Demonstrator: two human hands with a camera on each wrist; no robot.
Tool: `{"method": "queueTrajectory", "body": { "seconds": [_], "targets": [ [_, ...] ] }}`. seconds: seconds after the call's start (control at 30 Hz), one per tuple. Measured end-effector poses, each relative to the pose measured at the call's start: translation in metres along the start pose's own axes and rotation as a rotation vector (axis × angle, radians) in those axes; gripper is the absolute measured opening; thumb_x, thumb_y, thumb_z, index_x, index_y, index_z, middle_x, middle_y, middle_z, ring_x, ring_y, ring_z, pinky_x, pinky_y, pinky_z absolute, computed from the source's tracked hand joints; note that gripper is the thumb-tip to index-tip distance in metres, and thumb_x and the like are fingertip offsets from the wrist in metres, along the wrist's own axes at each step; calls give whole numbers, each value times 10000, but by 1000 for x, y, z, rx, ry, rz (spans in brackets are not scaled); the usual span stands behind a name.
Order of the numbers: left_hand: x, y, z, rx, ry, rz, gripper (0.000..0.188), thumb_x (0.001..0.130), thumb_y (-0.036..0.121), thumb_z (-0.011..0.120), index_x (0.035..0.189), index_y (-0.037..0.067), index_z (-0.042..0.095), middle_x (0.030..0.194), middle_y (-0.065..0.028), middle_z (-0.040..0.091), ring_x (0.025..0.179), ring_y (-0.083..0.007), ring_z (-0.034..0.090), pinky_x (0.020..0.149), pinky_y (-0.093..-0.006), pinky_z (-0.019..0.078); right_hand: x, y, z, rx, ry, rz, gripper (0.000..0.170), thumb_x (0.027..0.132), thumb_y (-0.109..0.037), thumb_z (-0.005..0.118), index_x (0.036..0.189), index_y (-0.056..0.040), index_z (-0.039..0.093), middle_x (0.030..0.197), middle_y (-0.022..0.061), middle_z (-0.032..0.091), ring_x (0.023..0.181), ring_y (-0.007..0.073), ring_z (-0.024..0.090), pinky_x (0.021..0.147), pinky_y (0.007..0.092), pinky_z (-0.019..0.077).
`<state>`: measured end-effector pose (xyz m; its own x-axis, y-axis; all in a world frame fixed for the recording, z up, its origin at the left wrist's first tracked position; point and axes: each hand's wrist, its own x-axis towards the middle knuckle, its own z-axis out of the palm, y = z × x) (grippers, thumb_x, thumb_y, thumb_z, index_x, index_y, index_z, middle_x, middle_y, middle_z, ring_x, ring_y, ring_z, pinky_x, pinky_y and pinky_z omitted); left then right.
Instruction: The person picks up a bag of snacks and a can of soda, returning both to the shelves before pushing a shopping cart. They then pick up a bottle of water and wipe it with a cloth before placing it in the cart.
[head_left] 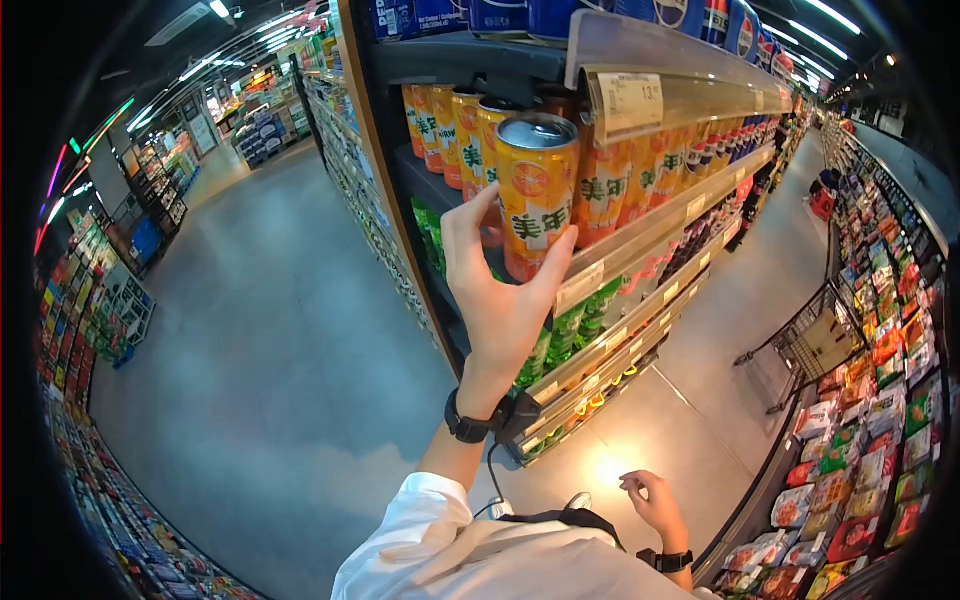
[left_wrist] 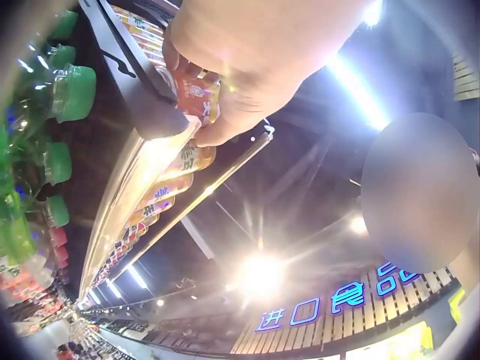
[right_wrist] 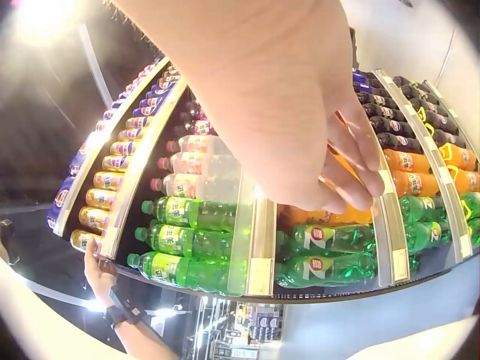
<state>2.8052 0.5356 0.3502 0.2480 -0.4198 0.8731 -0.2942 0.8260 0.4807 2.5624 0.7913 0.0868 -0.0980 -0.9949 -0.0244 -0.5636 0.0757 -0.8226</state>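
Note:
An orange soda can (head_left: pixel 538 190) with green lettering and a silver top stands upright between the thumb and fingers of my left hand (head_left: pixel 500 300). It is at the front of a shelf row of matching cans (head_left: pixel 440 125), near the shelf's corner. From below, the left wrist view shows part of the can (left_wrist: pixel 199 96), with the rest hidden behind the hand. My right hand (head_left: pixel 655 502) hangs low by my body, fingers loosely curled and holding nothing. In the right wrist view this hand (right_wrist: pixel 277 120) overlaps rows of bottles on the shelves behind it.
A price rail (head_left: pixel 640 100) runs just above the cans, with blue cans (head_left: pixel 500 18) on the shelf over it. Green bottles (head_left: pixel 570 330) fill the shelf below. Across the aisle are a shopping cart (head_left: pixel 820 335) and packaged snacks (head_left: pixel 850 490). Grey floor (head_left: pixel 260 330) stretches left.

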Motion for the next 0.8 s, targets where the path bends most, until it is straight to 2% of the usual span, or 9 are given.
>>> {"method": "queueTrajectory", "body": {
  "seconds": [0.13,0.37,0.4,0.5,0.53,0.63,0.67,0.77,0.8],
  "targets": [
    [-10,0,-11,-79,28,-1,613,793,144,891,1286,-8,560,1207,-89,590,1081,-201,589,939,-339,477,-9,0,-6,23,-11,37,157,925,0,624,1062,21,699,941,166,744,868,250,744,784,344,574],
    [-3,36,-62,-660,163,-430,441,975,202,734,1310,-4,535,1252,-85,606,1173,-159,584,1026,-358,462,6,6,-26,-39,-9,-42,132,932,-5,626,1040,37,689,928,173,736,849,274,740,774,356,577],
    [-3,34,-75,-715,99,-512,454,1052,289,598,1384,0,484,1332,-148,585,1208,-247,601,1016,-439,501,8,8,-27,-29,-19,-55,135,933,-8,625,1041,38,689,932,174,736,850,276,739,775,358,577],
    [1,41,-100,-1120,235,-838,472,1062,288,566,1422,1,461,1373,-206,562,1290,-321,552,1042,-532,467,17,6,-27,-32,-65,-88,137,938,-16,618,1038,40,694,950,177,734,854,286,736,785,368,580],
    [-2,35,-110,-1308,224,-908,477,1064,258,552,1449,-2,441,1401,-243,534,1334,-392,500,1056,-593,433,21,4,-26,-41,-85,-98,136,939,-16,616,1036,40,695,951,178,734,854,286,736,786,369,581],
    [-12,30,-124,-1386,173,-954,505,1058,252,558,1463,-16,419,1410,-254,519,1327,-421,496,1054,-584,439,32,1,-19,-33,-138,-161,130,934,-3,619,1028,47,694,935,179,733,838,274,732,771,357,569],
    [-13,34,-126,-1338,140,-985,473,1057,276,564,1428,6,448,1376,-192,567,1299,-349,549,1082,-545,459,36,-1,-17,-24,-149,-186,127,932,4,621,1025,51,694,926,180,732,829,268,730,762,350,563],
    [-19,36,-131,-1363,220,-1029,492,1058,299,560,1432,3,444,1379,-197,563,1301,-351,546,1068,-550,467,44,-5,-13,-62,-182,-247,128,930,6,621,1027,50,692,930,181,732,834,268,732,761,355,562],
    [-21,36,-132,-1401,230,-1016,527,1055,294,556,1453,-18,410,1418,-245,500,1305,-379,524,1068,-551,459,46,-6,-12,-51,-187,-243,129,926,-3,625,1025,40,695,927,176,729,840,281,727,768,367,561]
  ]
}}
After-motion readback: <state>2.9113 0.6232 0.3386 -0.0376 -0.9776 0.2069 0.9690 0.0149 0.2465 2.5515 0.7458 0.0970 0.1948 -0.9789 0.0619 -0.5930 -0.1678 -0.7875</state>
